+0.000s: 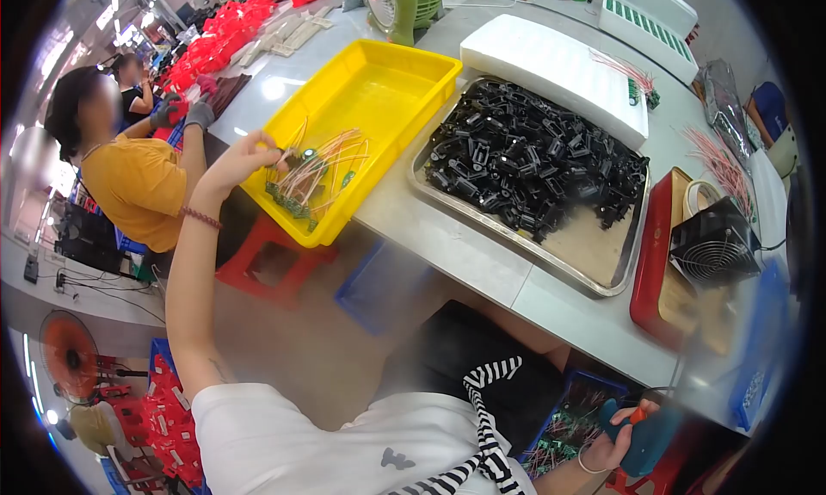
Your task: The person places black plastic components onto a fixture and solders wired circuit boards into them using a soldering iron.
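My left hand (243, 162) reaches over the near left end of a yellow tray (391, 77). Its fingers are pinched around a small dark part (284, 157). Below it in the tray lies a bundle of orange-pink wires (323, 172) with small green boards. At the lower right, my right hand (611, 443) is closed on an orange-handled tool (638, 415), whose far end is hard to make out, beside a blue-green pad (650, 443). A metal tray (559, 273) full of black plastic parts (525, 151) stands between the two hands' areas, on the table.
A white foam box (551, 64) carries wired boards. On the right are a red tray (650, 280), a black fan (718, 241) and more wires (723, 163). A green fan (404, 9) stands behind. A co-worker in yellow (138, 181) sits left, near red parts (219, 39).
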The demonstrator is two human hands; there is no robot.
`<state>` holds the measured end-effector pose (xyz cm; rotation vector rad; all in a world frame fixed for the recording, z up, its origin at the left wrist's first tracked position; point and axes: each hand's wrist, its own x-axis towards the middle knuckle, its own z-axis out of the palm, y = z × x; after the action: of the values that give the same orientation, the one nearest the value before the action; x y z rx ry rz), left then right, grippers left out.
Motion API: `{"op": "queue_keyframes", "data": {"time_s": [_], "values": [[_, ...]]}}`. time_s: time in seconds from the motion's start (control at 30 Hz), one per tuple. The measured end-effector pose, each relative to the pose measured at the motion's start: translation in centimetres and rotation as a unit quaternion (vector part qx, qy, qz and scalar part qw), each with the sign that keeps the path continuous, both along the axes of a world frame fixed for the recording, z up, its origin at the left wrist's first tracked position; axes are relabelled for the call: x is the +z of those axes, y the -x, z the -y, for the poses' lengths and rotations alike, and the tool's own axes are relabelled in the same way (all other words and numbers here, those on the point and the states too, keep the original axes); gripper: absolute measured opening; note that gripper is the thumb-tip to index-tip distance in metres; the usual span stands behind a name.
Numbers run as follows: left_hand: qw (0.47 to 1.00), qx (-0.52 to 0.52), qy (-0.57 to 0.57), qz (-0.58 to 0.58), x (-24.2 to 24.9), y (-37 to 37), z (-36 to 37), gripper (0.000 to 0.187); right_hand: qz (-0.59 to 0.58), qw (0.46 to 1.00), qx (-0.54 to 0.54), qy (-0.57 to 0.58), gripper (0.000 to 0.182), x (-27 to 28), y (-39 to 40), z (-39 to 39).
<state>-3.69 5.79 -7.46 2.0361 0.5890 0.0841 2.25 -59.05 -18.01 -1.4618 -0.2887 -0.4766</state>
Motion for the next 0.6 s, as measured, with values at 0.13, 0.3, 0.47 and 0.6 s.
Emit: {"op": "queue_keyframes", "data": {"time_s": [0.13,0.3,0.47,0.6], "values": [[0.990,0.037,-0.110,-0.086,0.4,2.1,-2.4,0.008,-0.012,1.000,-0.010,0.004,0.045,0.5,0.2,-0.8],[0.887,0.054,-0.391,-0.238,-0.1,1.0,-0.7,0.024,-0.009,1.000,-0.010,-0.005,0.046,0.0,0.0,-0.5],[0.730,0.034,-0.653,-0.201,0.3,-2.1,3.6,0.025,0.009,0.998,-0.062,0.003,0.054,0.9,0.4,-1.4],[0.773,-0.100,-0.624,0.051,4.5,-8.4,16.0,0.019,0.023,0.997,-0.073,-0.019,0.051,1.4,0.2,-1.0]]}}
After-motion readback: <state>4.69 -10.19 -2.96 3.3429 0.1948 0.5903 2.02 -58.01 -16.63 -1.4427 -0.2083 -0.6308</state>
